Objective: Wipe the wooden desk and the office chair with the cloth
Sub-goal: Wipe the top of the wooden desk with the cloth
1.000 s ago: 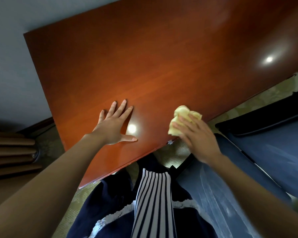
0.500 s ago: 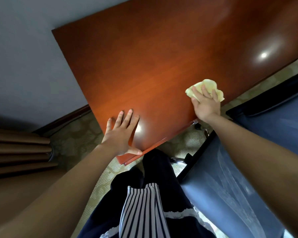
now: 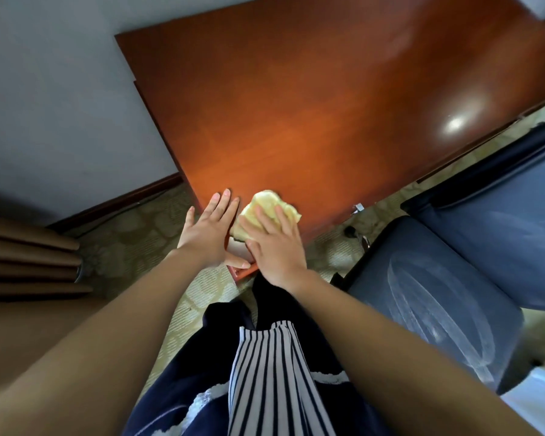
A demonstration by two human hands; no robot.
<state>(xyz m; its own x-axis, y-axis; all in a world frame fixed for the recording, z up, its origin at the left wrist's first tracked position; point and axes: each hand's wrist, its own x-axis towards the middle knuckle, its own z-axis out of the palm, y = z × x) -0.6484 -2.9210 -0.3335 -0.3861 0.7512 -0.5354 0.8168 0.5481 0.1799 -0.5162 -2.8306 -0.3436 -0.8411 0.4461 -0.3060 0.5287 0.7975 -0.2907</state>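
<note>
The reddish-brown wooden desk (image 3: 328,105) fills the upper middle of the head view, its near left corner pointing toward me. A crumpled yellow cloth (image 3: 266,204) lies on that corner. My right hand (image 3: 274,243) presses down on the cloth with straight fingers spread over it. My left hand (image 3: 210,231) rests flat on the desk just left of the cloth, fingers straight, thumb reaching toward my right hand. The blue office chair (image 3: 453,294) stands at the right, its seat streaked with pale marks.
A grey wall (image 3: 60,105) with a dark skirting board runs along the desk's left side. Brown curtain folds (image 3: 22,256) hang at the far left. Patterned carpet (image 3: 139,234) covers the floor between desk, curtain and chair.
My right hand has slid the cloth leftward along the desk's near edge, from the right side to the near left corner beside my left hand. The view has shifted right.
</note>
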